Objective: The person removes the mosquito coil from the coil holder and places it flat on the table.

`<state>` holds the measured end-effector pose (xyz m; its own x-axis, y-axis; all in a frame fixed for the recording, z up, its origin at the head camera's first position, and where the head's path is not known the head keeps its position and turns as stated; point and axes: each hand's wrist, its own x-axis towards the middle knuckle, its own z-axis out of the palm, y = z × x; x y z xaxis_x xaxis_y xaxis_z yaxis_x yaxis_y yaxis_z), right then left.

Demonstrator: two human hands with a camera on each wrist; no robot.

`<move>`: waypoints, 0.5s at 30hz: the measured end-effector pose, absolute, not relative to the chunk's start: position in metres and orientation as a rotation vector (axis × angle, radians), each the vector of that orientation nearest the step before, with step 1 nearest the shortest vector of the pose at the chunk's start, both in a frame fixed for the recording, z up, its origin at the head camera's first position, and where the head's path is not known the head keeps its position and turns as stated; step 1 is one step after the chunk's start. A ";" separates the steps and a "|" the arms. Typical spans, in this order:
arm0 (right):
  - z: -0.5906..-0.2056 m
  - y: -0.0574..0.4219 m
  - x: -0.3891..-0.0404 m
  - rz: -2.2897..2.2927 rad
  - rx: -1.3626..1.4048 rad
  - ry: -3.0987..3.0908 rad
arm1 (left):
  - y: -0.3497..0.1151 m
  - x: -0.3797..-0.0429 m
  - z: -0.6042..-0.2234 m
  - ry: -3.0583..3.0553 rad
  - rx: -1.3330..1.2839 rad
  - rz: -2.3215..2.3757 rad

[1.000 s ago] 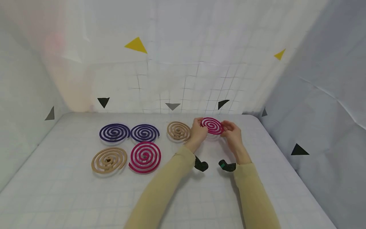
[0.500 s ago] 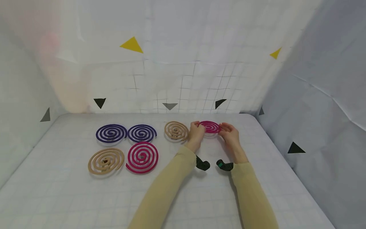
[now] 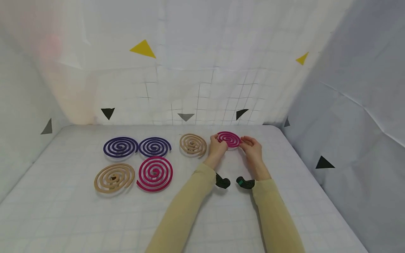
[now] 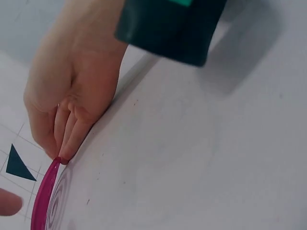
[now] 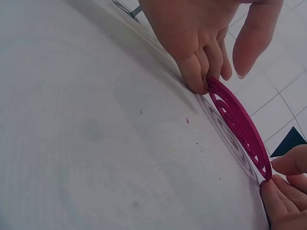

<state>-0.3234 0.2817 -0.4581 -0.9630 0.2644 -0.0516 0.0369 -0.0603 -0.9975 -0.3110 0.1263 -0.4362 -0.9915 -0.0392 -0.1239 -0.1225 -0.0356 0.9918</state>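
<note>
A pink mosquito coil (image 3: 229,139) is held just above the table at the back right, slightly tilted, with its shadow beneath. My left hand (image 3: 217,149) pinches its left edge between thumb and fingers. At the opposite edge, the fingertips of my right hand (image 3: 253,151) touch the coil, while the right thumb (image 5: 256,40) stands off it in the right wrist view. A beige mosquito coil (image 3: 193,144) lies just left of my left hand.
Farther left, two dark blue coils (image 3: 121,147) lie side by side at the back. In front of them are another beige coil (image 3: 114,178) and another pink coil (image 3: 154,174). White walls (image 3: 357,116) with triangle markers enclose the white table (image 3: 79,218).
The pink coil, first tilted up between both hands, has come down closer to the table. My right thumb has come off its edge. The whole view has shifted slightly.
</note>
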 end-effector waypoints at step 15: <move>-0.454 0.280 -0.322 2.176 -0.420 -1.977 | 0.126 -0.314 -0.434 2.100 -0.177 2.135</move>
<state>-0.3225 0.2796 -0.4538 -0.9456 0.3119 -0.0923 0.0620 -0.1056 -0.9925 -0.3143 0.1256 -0.4343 -0.9831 0.0183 -0.1819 -0.1822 -0.0150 0.9832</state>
